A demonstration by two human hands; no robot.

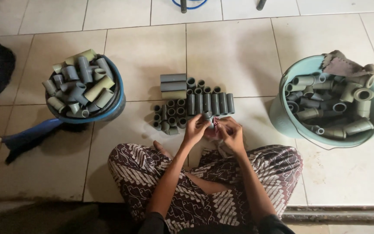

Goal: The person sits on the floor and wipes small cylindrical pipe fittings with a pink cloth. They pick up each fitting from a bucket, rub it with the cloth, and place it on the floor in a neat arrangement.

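My left hand and my right hand meet over the floor in front of my crossed legs. Between them they hold a small grey pipe fitting together with something pinkish that I cannot make out clearly. Just beyond my hands, grey pipe pieces lie sorted on the tiles: some stand on end in a cluster, others lie side by side in a row, and three longer ones lie stacked at the back.
A blue bucket heaped with grey pipe fittings stands at the left. A teal bucket of fittings with a cloth on its rim stands at the right. A blue-headed broom lies at the far left.
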